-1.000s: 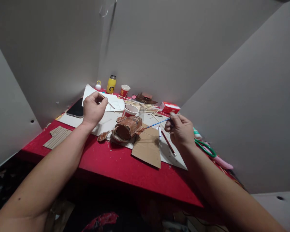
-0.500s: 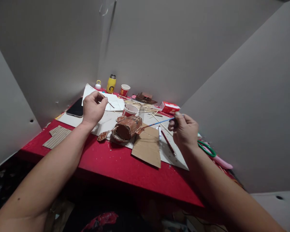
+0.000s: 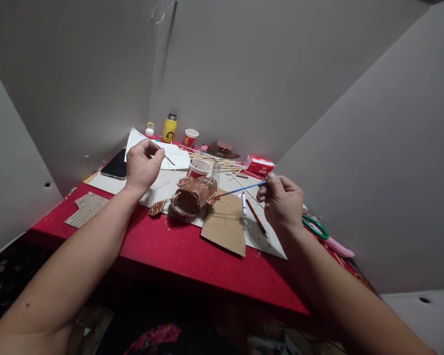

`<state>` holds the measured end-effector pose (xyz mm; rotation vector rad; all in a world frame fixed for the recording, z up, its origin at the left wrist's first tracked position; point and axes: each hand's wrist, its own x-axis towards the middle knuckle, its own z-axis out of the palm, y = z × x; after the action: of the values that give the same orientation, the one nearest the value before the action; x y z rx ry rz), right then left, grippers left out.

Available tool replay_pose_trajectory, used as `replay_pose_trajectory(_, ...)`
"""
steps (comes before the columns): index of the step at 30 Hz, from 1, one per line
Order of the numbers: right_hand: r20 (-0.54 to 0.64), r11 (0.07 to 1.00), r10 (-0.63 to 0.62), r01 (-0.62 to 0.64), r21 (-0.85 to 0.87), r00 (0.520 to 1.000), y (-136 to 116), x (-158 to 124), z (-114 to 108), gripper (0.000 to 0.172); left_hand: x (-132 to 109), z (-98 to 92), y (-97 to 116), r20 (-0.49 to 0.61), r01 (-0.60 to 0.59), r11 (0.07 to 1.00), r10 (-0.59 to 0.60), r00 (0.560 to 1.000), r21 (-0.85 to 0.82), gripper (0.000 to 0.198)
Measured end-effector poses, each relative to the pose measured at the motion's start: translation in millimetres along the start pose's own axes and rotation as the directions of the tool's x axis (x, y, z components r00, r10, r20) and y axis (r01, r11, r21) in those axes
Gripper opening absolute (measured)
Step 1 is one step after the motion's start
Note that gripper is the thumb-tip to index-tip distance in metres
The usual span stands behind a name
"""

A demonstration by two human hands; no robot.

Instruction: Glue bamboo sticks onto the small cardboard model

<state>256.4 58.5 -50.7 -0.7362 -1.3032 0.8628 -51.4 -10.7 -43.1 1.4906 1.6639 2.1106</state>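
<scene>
Pinched in my left hand (image 3: pixel 143 165) is a thin brown stick (image 3: pixel 169 160), angled down over the white paper. My right hand (image 3: pixel 284 199) is closed around a slim blue paintbrush (image 3: pixel 246 187). Its tip reaches the right flap of a brown-painted cardboard model (image 3: pixel 203 190); whether it touches cannot be made out. The model has a hollow, rounded body, open toward me, with flaps at its sides. A striped brown paddle-shaped piece (image 3: pixel 157 207) sticks out at its left. Right behind it stands a paper cup (image 3: pixel 199 167).
Cardboard (image 3: pixel 224 231), a white marker (image 3: pixel 243 203) and a dark red pen (image 3: pixel 257 218) lie near my right hand. Farther back are wooden sticks (image 3: pixel 222 162), a small boat model (image 3: pixel 222 149), a red box (image 3: pixel 259 164) and a yellow bottle (image 3: pixel 169 129). Green-handled scissors (image 3: pixel 315 227) lie right.
</scene>
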Motion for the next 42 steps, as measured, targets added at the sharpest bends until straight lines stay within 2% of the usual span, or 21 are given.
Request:
replay_pose_trajectory(3, 0.011, 0.999, -0.022, 0.023, -0.026, 1.0, 1, -1, 0, 0.042, 0, -0.3, 0, -0.002, 0.004, 1.0, -0.004, 1.0, 0.001, 0.015)
replay_pose_trajectory(7, -0.086, 0.999, -0.026, 0.022, -0.048, 0.996, 1, 6, -7, 0.044, -1, -0.8, 0, 0.002, 0.011, 1.0, -0.011, 1.0, -0.001, 0.015)
replay_pose_trajectory(10, -0.117, 0.998, -0.04, 0.035, -0.042, 0.992, -3, 5, -8, 0.044, -2, -0.8, 0, 0.007, 0.014, 1.0, -0.014, 1.0, -0.004, 0.014)
replay_pose_trajectory(14, -0.06, 1.0, -0.02, 0.019, -0.009, 0.998, -9, -6, -1, 0.044, -2, -0.6, 0, 0.013, 0.013, 1.0, -0.012, 1.0, -0.015, 0.014)
replay_pose_trajectory(18, -0.006, 0.998, -0.021, 0.021, -0.054, 1.0, -6, -8, -1, 0.041, -2, -0.8, 0, 0.009, 0.024, 1.0, -0.024, 1.0, -0.012, 0.014)
replay_pose_trajectory(24, -0.114, 0.999, -0.03, 0.027, -0.032, 0.993, -4, 0, -9, 0.044, -2, -0.8, 0, 0.014, 0.024, 1.0, -0.023, 1.0, -0.02, 0.014)
replay_pose_trajectory(31, 0.036, 0.999, 0.003, -0.001, -0.039, 0.999, -12, -17, 1, 0.04, -1, -0.5, 0, 0.008, 0.025, 1.0, -0.025, 1.0, -0.011, 0.015)
replay_pose_trajectory(38, -0.038, 0.994, -0.078, 0.075, -0.076, 0.996, -12, -13, -4, 0.043, -1, -0.9, 0, 0.011, 0.013, 1.0, -0.013, 1.0, -0.012, 0.014)
replay_pose_trajectory(42, 0.013, 0.996, -0.04, 0.041, -0.075, 0.999, -15, -23, -2, 0.041, -2, -0.9, 1, 0.008, 0.012, 1.0, -0.012, 1.0, -0.01, 0.013)
